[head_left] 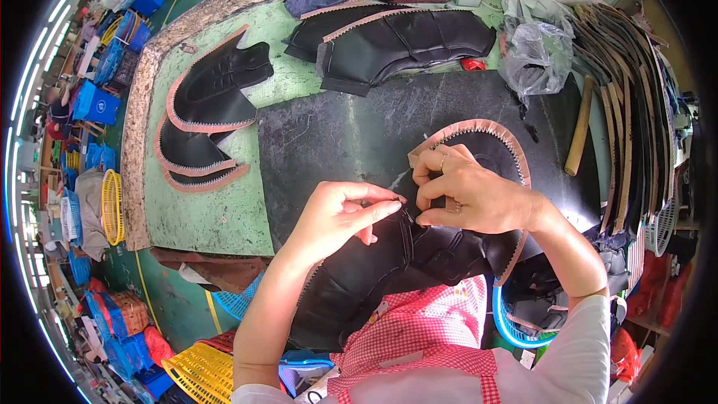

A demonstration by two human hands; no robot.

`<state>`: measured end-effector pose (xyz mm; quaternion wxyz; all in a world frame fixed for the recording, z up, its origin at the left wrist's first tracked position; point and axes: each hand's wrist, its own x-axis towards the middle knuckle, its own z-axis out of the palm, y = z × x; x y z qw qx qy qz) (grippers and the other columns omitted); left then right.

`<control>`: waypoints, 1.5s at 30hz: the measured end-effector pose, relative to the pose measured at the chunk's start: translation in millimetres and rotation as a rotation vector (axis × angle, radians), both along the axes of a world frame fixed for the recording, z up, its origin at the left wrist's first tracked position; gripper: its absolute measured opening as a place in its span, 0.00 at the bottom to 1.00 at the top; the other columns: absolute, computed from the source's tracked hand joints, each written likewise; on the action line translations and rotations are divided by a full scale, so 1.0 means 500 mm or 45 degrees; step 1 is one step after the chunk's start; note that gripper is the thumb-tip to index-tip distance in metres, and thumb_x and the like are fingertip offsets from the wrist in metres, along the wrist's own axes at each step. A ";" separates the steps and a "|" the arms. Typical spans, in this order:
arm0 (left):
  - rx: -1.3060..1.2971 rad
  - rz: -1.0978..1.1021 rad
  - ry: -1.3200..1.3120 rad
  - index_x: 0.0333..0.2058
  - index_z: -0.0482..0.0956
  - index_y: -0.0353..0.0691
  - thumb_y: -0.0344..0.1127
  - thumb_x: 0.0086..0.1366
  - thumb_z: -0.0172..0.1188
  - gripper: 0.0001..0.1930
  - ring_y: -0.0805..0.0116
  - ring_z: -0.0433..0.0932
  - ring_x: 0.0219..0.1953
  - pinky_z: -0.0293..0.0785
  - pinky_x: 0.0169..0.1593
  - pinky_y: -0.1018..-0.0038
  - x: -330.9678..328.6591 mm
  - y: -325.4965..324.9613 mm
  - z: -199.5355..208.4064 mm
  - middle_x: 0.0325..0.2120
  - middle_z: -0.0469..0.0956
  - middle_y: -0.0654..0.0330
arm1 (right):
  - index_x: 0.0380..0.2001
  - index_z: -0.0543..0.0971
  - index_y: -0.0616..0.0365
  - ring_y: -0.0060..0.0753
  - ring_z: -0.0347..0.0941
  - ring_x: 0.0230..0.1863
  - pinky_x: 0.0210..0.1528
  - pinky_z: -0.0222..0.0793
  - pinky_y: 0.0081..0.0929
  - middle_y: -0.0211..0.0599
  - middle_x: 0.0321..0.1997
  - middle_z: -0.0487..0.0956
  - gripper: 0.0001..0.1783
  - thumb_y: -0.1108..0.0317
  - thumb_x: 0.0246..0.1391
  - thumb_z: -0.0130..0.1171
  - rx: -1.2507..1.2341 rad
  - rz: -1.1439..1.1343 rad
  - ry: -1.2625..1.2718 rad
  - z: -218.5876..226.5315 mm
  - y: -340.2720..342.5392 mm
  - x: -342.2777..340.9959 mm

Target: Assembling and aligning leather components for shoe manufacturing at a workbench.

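A black leather boot upper [348, 288] lies across the near edge of the table and over my lap. A pinkish band with zigzag teeth [486, 129] runs round its curved far end. My left hand [340, 213] pinches thumb and forefinger together at the upper's middle, just above a narrow dark strip [407, 239]; what is between the fingertips is too small to make out. Close by on the right, my right hand [475, 191] has its fingers curled down onto the upper, gripping it. Its fingertips partly hide the leather there.
Other black uppers with pinkish toothed edges [217, 93] lie at the left, and larger black pieces [411, 41] at the back. A clear plastic bag [535, 52], a wooden stick [580, 127] and stacked black strips [624, 105] stand right. A blue-rimmed basket [516, 337] is beside my lap.
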<state>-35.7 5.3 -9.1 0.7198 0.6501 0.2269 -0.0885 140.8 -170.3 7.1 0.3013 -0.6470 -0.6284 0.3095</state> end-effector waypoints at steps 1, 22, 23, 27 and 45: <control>0.008 -0.007 0.002 0.45 0.85 0.33 0.35 0.66 0.66 0.13 0.81 0.76 0.21 0.74 0.28 0.82 0.000 -0.001 0.000 0.27 0.81 0.65 | 0.30 0.82 0.58 0.39 0.64 0.55 0.63 0.54 0.40 0.34 0.41 0.69 0.09 0.65 0.51 0.68 0.010 0.004 -0.007 -0.002 0.000 -0.001; 0.036 -0.081 -0.024 0.47 0.82 0.29 0.33 0.69 0.62 0.13 0.80 0.74 0.21 0.83 0.32 0.74 0.004 0.000 -0.002 0.26 0.80 0.63 | 0.31 0.83 0.55 0.36 0.65 0.52 0.63 0.51 0.40 0.33 0.40 0.69 0.08 0.64 0.51 0.68 0.084 0.063 -0.014 -0.009 -0.002 0.004; 0.036 -0.081 -0.022 0.47 0.82 0.29 0.33 0.69 0.62 0.13 0.80 0.74 0.21 0.83 0.32 0.74 0.004 0.000 -0.001 0.26 0.80 0.63 | 0.31 0.83 0.55 0.36 0.65 0.52 0.63 0.51 0.40 0.33 0.40 0.69 0.08 0.64 0.51 0.68 0.084 0.063 -0.012 -0.011 -0.003 0.003; 0.043 -0.101 -0.012 0.46 0.83 0.30 0.32 0.69 0.62 0.12 0.80 0.75 0.21 0.83 0.32 0.75 0.005 -0.002 0.000 0.26 0.80 0.63 | 0.30 0.82 0.55 0.37 0.66 0.52 0.63 0.53 0.40 0.33 0.40 0.69 0.07 0.65 0.50 0.68 0.074 0.025 -0.043 -0.008 0.000 0.001; 0.137 -0.125 -0.019 0.42 0.85 0.29 0.28 0.64 0.66 0.10 0.81 0.74 0.21 0.83 0.30 0.77 0.005 -0.006 0.004 0.28 0.80 0.62 | 0.28 0.82 0.57 0.40 0.66 0.53 0.63 0.55 0.40 0.34 0.40 0.71 0.08 0.66 0.48 0.69 0.047 -0.079 -0.062 -0.004 -0.005 -0.016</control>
